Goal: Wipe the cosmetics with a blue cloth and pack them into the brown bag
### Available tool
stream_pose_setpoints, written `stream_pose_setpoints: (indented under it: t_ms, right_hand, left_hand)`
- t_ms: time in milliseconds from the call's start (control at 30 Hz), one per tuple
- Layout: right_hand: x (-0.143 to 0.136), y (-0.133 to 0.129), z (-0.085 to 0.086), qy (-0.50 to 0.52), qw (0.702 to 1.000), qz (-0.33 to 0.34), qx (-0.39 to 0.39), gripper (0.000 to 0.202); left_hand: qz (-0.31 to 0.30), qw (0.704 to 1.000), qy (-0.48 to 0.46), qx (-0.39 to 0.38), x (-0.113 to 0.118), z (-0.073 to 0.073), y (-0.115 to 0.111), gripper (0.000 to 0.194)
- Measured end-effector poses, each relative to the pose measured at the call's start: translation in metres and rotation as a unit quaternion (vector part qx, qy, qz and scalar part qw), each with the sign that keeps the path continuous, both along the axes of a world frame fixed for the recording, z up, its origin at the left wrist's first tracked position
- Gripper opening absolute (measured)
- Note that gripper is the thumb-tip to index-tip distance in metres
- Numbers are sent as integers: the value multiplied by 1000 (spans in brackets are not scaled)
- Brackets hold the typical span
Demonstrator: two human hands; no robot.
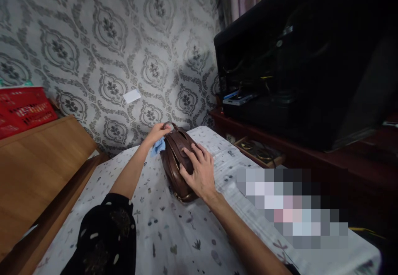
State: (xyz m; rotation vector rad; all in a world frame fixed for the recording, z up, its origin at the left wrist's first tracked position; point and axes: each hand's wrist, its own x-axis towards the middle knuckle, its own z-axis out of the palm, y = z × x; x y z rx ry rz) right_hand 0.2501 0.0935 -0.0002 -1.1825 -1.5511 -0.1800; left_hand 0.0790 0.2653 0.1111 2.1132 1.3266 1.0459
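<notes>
A brown leather handbag (180, 146) with zips and metal fittings lies on the patterned white sheet (161, 233), at the middle of the view. My left hand (158, 133) is at the bag's far end, its fingers closed on the strap end beside a metal fitting. Beneath that hand a light blue cloth (158, 146) hangs against the bag's side; whether the hand also grips it I cannot tell. My right hand (200, 171) rests on the bag's near right side, fingers spread across the leather and zip.
To the left stands a wooden panel (46, 150) with a red basket (26, 109) behind it. A large dark screen (280, 72) fills the right, above an open drawer (259, 153) holding small items. Patterned wallpaper (155, 68) rises behind; part of the right bedside is pixelated.
</notes>
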Motion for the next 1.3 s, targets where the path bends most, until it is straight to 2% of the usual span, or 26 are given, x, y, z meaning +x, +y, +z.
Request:
stream_pose_setpoints:
  t_ms: [200, 400, 733, 867, 1033, 1167, 1300]
  right_hand:
    - [1, 1, 1, 6, 1000, 7, 3, 44]
    - [0, -1, 2, 16, 1000, 18, 10, 42]
    - [0, -2, 4, -10, 999, 5, -31, 45]
    - [1, -1, 3, -11, 999, 13, -35, 46]
    - [1, -1, 2, -9, 999, 8, -30, 46]
    - [0, -1, 2, -6, 999, 8, -32, 44]
    - [1, 1, 1, -10, 1000, 5, -19, 46]
  left_hand:
    - [44, 997, 58, 3, 25, -2, 14, 20]
    - [71, 995, 63, 1, 32, -2, 18, 26]
    - [-54, 998, 9, -27, 25, -2, -5, 27]
    - [-66, 997, -6, -33, 17, 6, -6, 29]
    - [-26, 999, -14, -37, -15, 11, -15, 33]
    - [-9, 999, -5, -49, -34, 3, -25, 37]
    - [8, 999, -9, -44, -32, -8, -25, 40]
